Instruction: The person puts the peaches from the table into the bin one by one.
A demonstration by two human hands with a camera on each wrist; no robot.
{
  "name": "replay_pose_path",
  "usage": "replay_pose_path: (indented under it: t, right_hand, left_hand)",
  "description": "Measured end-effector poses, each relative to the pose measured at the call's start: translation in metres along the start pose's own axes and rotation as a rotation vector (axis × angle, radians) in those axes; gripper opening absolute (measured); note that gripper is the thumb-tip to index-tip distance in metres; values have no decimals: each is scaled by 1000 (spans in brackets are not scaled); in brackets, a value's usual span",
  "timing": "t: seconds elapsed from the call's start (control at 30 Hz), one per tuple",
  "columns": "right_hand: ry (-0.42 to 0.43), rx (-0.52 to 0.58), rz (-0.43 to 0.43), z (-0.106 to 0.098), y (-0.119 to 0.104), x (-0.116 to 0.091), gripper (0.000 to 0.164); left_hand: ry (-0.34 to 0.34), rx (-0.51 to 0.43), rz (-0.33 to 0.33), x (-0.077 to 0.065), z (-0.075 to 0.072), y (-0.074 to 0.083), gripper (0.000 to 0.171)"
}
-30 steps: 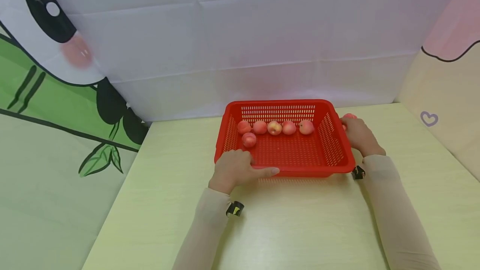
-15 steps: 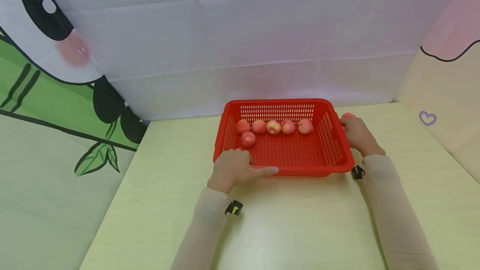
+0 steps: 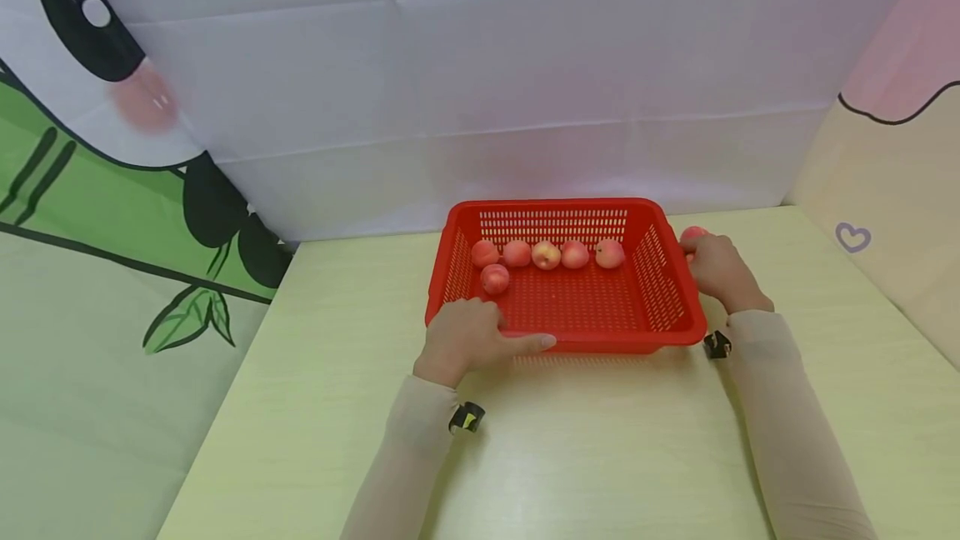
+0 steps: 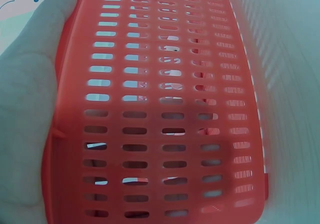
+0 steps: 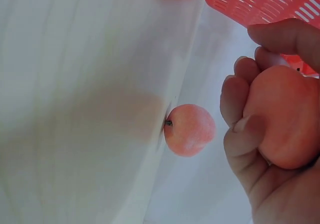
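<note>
A red slotted plastic basket (image 3: 581, 345) stands on the table with several red-yellow peaches (image 3: 574, 254) inside, most in a row along its far side. My left hand (image 3: 468, 338) grips its front-left rim, the thumb lying along the front edge. The left wrist view has the basket's slotted outer wall (image 4: 155, 96) close up; the fingertips are hidden there. Just outside the basket's right wall, my right hand (image 3: 722, 272) holds a peach (image 5: 282, 116) in the palm with curled fingers. Another peach (image 5: 190, 130) sits beyond that hand, apart from it.
The pale wooden table (image 3: 600, 457) meets a white cloth backdrop (image 3: 525, 107) behind the basket. Printed cloth (image 3: 885, 215) closes off the right side, and a green printed cloth (image 3: 75, 357) hangs at the left.
The head view has drifted very slightly. Both hands, the basket and the peaches keep practically the same places.
</note>
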State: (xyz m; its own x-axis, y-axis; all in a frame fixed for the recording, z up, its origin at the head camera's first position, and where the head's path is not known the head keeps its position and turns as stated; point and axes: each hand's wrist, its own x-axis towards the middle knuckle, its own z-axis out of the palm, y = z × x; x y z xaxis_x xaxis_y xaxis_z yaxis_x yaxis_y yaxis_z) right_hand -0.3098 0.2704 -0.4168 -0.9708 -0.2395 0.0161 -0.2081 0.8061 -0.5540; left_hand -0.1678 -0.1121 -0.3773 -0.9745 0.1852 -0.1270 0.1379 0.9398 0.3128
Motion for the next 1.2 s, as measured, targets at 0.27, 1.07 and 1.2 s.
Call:
replay_pose_path:
  t: [0.27, 1.07, 1.2]
  right_hand:
    - [85, -22, -28, -4, 1, -7, 20]
    - [219, -40, 36, -41, -24, -30, 38]
    - [293, -76, -23, -51, -34, -36, 39]
  left_hand:
    - [1, -3, 4, 0, 0, 0, 80]
    - [5, -3, 11, 0, 0, -1, 80]
    - [-3, -11, 5, -1, -1, 0, 80]
